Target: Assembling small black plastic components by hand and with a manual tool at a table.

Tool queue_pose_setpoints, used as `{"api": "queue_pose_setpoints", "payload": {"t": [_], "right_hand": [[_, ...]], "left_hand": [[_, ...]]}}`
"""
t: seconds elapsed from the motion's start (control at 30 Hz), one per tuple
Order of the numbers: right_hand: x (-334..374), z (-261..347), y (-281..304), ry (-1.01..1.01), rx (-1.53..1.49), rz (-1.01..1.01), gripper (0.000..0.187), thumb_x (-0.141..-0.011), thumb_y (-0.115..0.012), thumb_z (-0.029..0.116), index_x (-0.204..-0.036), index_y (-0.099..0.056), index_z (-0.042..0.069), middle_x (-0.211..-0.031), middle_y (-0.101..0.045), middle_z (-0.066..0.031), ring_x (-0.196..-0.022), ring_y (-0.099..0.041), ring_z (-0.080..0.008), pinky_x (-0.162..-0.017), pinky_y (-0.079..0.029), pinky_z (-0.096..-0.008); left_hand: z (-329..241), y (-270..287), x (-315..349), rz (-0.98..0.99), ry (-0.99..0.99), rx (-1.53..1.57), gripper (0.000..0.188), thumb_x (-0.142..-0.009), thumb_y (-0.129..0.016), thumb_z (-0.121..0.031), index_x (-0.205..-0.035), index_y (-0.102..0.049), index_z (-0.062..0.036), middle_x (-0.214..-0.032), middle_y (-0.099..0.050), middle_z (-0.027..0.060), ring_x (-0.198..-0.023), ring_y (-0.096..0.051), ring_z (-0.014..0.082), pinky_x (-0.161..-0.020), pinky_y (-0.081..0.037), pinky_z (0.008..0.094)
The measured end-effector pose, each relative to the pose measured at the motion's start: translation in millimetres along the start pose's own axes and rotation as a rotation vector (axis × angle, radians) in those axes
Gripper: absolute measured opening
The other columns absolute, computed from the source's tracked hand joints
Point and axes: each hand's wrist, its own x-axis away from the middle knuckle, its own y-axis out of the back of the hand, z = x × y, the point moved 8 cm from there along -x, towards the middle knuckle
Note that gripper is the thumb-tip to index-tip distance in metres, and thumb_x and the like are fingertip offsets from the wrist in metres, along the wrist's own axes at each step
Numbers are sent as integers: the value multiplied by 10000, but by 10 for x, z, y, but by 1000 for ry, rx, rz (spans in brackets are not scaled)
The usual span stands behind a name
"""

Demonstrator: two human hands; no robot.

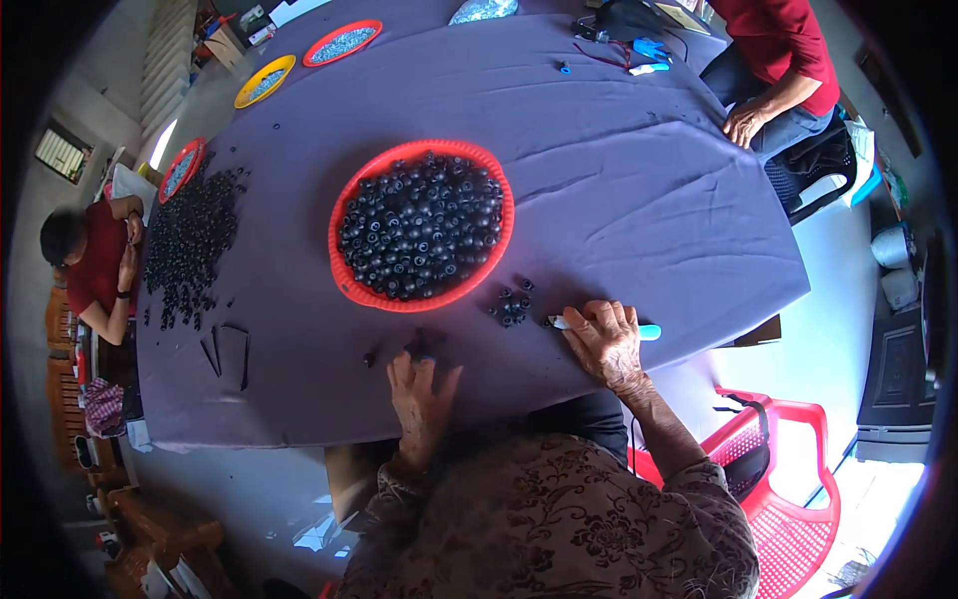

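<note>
A red plastic basket (pixel 337 245) heaped with small round black parts (pixel 419 225) stands on the cloth in front of me. My right hand (pixel 606 344) is closed around a slim tool with a light-blue handle end (pixel 650 332); its whitish front end pokes out at the fingertips, too small to identify. Just left of that tip lies a small cluster of black parts (pixel 513 302). My left hand (pixel 419 399), slightly blurred, reaches over the near part of the table with its fingers stretched apart. Dark parts (pixel 427 342) lie at its fingertips, and one single black part (pixel 370 359) sits to its left.
A large spread of black parts (pixel 195 240) covers the table's left side, beside a co-worker (pixel 100 260). Red (pixel 342 43) and yellow (pixel 264 82) trays hold small silvery pieces. Thin black sticks (pixel 244 357) lie near left. Another person's hand (pixel 745 124) rests at the far right edge.
</note>
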Motion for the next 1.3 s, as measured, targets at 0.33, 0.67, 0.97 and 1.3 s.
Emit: {"api": "queue_pose_setpoints", "payload": {"t": [0.33,0.67,0.97,1.3], "right_hand": [[25,8,-25,-16,3,32,334,-666,-697,205,-981,-615,129,-887,-512,-38,-813,-514,-215,-686,-369,-378],[29,-75,-47,-21,55,48,319,-686,-693,183,-992,-621,129,-913,-515,-54,-826,-512,-246,-672,-376,-404],[56,-73,-97,-27,0,67,327,-703,-692,132,-1020,-621,105,-954,-538,-61,-858,-526,-244,-696,-388,-376],[5,-13,-42,-45,-36,85,333,-707,-683,97,-1033,-615,91,-947,-543,-75,-853,-520,-261,-717,-388,-386]], "left_hand": [[64,62,9,-73,96,3,370,-688,-741,-126,-953,-547,45,-1070,-459,288,-984,-470,446,-813,-426,467],[19,-259,-101,23,-19,64,233,-774,-678,-147,-925,-600,12,-1040,-520,213,-963,-519,373,-819,-440,404],[-116,-395,-129,-3,-37,187,244,-730,-719,-171,-879,-593,-24,-1005,-521,162,-862,-572,313,-722,-498,366],[-79,-81,-157,-187,-24,47,501,-686,-729,-176,-1069,-469,13,-1043,-440,228,-892,-464,387,-736,-430,431]]}}
